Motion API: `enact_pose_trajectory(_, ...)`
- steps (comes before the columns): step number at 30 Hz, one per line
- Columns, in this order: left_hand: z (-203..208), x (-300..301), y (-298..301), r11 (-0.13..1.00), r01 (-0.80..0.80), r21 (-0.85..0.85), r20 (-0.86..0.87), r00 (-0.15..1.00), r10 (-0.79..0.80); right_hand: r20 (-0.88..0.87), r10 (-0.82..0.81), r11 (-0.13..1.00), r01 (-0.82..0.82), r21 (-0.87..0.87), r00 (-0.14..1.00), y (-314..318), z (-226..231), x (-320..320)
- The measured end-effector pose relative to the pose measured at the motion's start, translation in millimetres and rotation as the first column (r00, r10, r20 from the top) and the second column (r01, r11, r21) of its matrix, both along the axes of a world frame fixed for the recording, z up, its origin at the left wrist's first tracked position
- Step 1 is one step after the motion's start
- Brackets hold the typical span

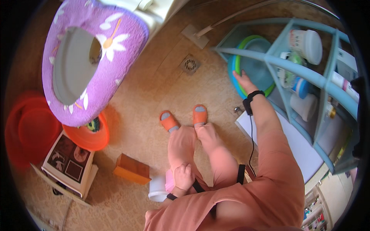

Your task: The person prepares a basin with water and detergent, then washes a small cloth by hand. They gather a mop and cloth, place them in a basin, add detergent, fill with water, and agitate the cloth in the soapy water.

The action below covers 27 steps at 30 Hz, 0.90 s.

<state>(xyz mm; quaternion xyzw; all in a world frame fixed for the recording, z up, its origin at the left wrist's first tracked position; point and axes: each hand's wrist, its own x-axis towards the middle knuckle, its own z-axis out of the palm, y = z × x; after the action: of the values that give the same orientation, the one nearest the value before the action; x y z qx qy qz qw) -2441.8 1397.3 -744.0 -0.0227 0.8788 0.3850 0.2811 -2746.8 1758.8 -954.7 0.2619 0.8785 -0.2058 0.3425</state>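
Note:
My right hand reaches out to the far right, with its fingers at the rim of a green-rimmed basin. This basin sits against a light-blue basin, both tilted in the lowest part of a blue shelf rack. Low by my thigh, my left hand is closed, its fingers curled. A pink, cloth-like piece shows right beside it, over a white bucket; whether my fingers hold this piece is hidden.
At the left stands a toilet with a purple fluffy seat cover. Near it are red basins, an orange basin, a small cabinet and a brown box. A floor drain lies ahead. Tubs and bottles fill the rack.

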Motion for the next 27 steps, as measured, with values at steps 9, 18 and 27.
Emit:
enact_pose_trajectory(9, 2.3, 9.9, -10.2, 0.999, 0.002, -0.048, -0.043, 0.999, -0.004, -0.008, 0.169, 0.972, -0.166, 0.168, 0.986, -3.8, 28.3, 3.7)
enact_pose_trajectory(18, 3.9, 18.7, -13.9, 0.996, 0.039, -0.084, -0.108, 0.993, -0.048, 0.001, 0.027, 0.998, -0.027, -0.059, 1.000, -0.1, 67.3, 21.0)
enact_pose_trajectory(27, -1.6, 34.9, -8.9, 0.996, 0.073, -0.060, -0.058, 0.995, -0.076, 0.029, 0.183, 0.981, -0.185, 0.063, 0.983, -10.4, 22.5, 30.2)
